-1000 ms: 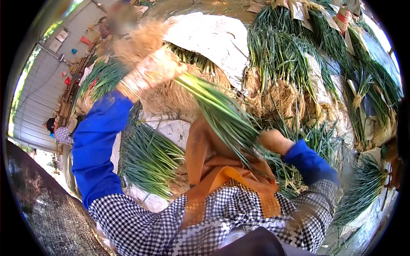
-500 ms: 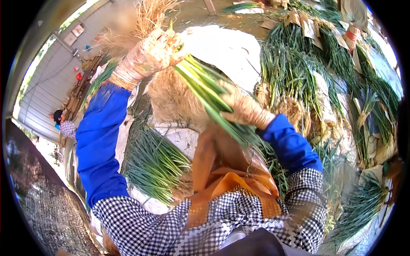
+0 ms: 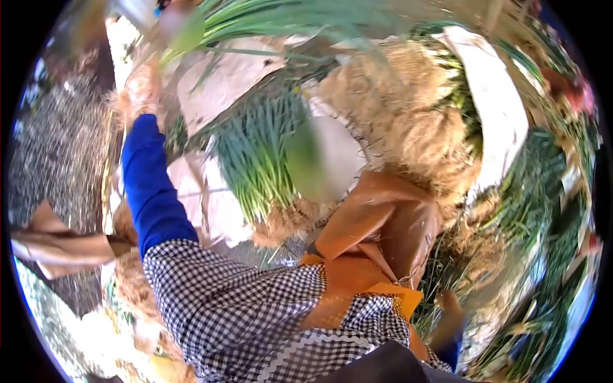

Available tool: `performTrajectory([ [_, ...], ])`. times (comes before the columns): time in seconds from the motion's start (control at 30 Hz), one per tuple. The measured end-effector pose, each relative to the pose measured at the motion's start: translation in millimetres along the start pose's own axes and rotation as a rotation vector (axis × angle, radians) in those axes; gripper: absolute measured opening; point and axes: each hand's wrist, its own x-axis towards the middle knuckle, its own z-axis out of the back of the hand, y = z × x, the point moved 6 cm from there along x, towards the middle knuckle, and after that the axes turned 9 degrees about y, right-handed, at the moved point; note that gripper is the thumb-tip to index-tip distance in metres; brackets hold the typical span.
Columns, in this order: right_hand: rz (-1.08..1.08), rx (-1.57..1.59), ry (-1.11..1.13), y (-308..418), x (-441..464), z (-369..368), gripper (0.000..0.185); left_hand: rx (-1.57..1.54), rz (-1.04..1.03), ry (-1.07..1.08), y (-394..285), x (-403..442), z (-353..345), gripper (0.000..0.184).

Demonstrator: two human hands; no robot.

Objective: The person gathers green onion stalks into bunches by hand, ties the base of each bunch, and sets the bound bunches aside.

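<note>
My left hand (image 3: 142, 86), blurred and partly washed out by light, reaches to the upper left and is closed around the base of a bunch of green onions (image 3: 255, 24). The green leaves stretch to the right across the top of the view. Below them, another green onion bundle (image 3: 258, 156) lies on pale sheeting, its roots toward me. My right hand (image 3: 450, 313) is low at the right beside my body, smeared by motion; its fingers cannot be made out.
A big heap of rooted onions (image 3: 396, 96) lies ahead, partly under a white sack (image 3: 495, 108). More green onions (image 3: 536, 185) spread along the right. A brown apron (image 3: 389, 217) covers my lap. Dark mesh (image 3: 57, 147) hangs at the left.
My view has turned left. My left hand has swung the onion bunch out to the left, leaves now pointing right. My right hand has let go of the leaves and dropped to my side.
</note>
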Motion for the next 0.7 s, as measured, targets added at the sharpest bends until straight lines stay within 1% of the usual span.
performTrajectory([
  [0.07,-0.002,-0.091,-0.074,39,-29,8,0.028,0.331,0.248,0.273,33,-78,-98,0.031],
  [0.1,-0.005,-0.139,-0.108,65,-47,13,0.026,0.084,0.265,0.339,31,-122,-126,0.033],
  [0.13,-0.078,-0.182,-0.017,40,-35,-2,0.024,-0.164,0.284,0.398,12,-159,-144,0.035],
  [0.17,-0.145,-0.23,0.077,7,-23,-19,0.021,-0.316,0.41,0.456,-15,-195,-141,0.03],
  [0.2,-0.08,0.406,-0.106,42,-52,-3,0.02,-0.35,0.393,0.494,-36,-244,-188,0.031],
  [0.23,-0.089,0.477,-0.139,27,-46,-9,0.019,0.052,0.246,0.01,-107,-274,-114,0.019],
  [0.27,-0.063,0.49,-0.165,28,-47,-8,0.018,-0.162,0.235,0.108,-138,-312,-130,0.018],
  [0.3,-0.037,0.504,-0.19,29,-48,-7,0.017,-0.601,0.348,0.521,-161,-363,-178,0.018],
  [0.33,-0.011,0.516,-0.215,32,-50,-5,0.016,-1.038,0.629,0.967,-194,-429,-221,0.019],
  [0.37,-0.026,0.217,-0.109,23,-44,-16,0.017,-1.444,0.964,1.235,-228,-482,-232,0.022],
  [0.4,-0.044,-0.076,0.0,7,-43,-35,0.019,-1.694,1.239,1.355,-250,-509,-232,0.024],
  [0.43,0.079,0.266,-0.172,-26,-51,-54,0.024,-1.801,1.38,1.414,-264,-525,-229,0.027],
  [0.47,-0.145,0.204,0.006,-9,-58,-52,0.028,-1.801,1.39,1.428,-265,-520,-222,0.027],
  [0.5,-0.209,0.143,0.053,8,-63,-50,0.029,-1.875,1.193,1.424,-268,-509,-212,0.027],
  [0.53,-0.198,0.088,0.064,13,-67,-54,0.029,-1.936,0.992,1.41,-269,-500,-208,0.027],
  [0.57,-0.178,0.028,0.077,20,-69,-53,0.03,-1.931,0.996,1.415,-268,-499,-209,0.027],
  [0.63,-0.11,-0.144,0.106,34,-71,-53,0.031,-1.85,0.701,1.319,-267,-484,-208,0.028],
  [0.67,-0.044,-0.301,0.13,42,-72,-53,0.032,-1.853,0.749,1.357,-271,-466,-189,0.032],
  [0.7,0.056,-0.533,0.16,56,-75,-56,0.033,-1.854,0.799,1.393,-274,-448,-170,0.035],
])
